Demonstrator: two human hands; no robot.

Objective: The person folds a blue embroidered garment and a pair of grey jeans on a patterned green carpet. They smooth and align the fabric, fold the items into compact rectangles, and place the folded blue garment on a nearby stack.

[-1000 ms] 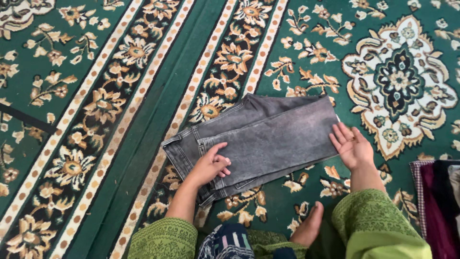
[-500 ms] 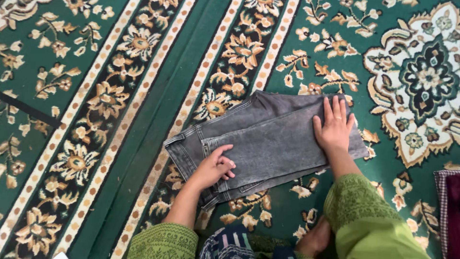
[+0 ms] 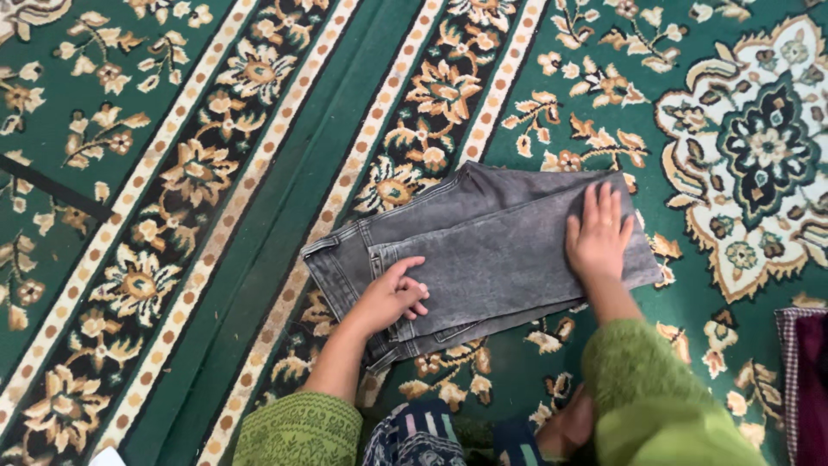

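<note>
Nearest to me, at the bottom of the view, I see both green patterned sleeves (image 3: 297, 431), a strip of striped dark fabric (image 3: 414, 440) between them, and a bare foot (image 3: 565, 425) tucked just beside the right sleeve.

My left hand (image 3: 390, 298) lies on the near left part of the folded grey jeans (image 3: 492, 250) — fingers curled loosely, thumb stretched out along the cloth just right of the waistband. It presses the denim rather than clutching it; the grip is narrow and closes around nothing that I can make out.

My right hand (image 3: 597, 235) rests palm down on the right part of the jeans, fingers straight and close together, pointing away from me. This grip is wide and flat, holding nothing, only bearing on the fabric close to the folded right edge.

The jeans lie on the green floral carpet (image 3: 259, 216), folded into a long flat slab that runs at a slant, waistband end at the left and near, the fold at the right. One layer sits on top of another, with the lower layer showing along the far edge and near the waistband.

At the right border of the view, well apart from the jeans, a dark red cloth with a checked edge (image 3: 806, 380) lies on the carpet — only a strip of it shows.

Farther off, the carpet's cream and gold flower bands (image 3: 250, 95) run diagonally, and a large ornate medallion (image 3: 768, 138) sits at the far right.
</note>
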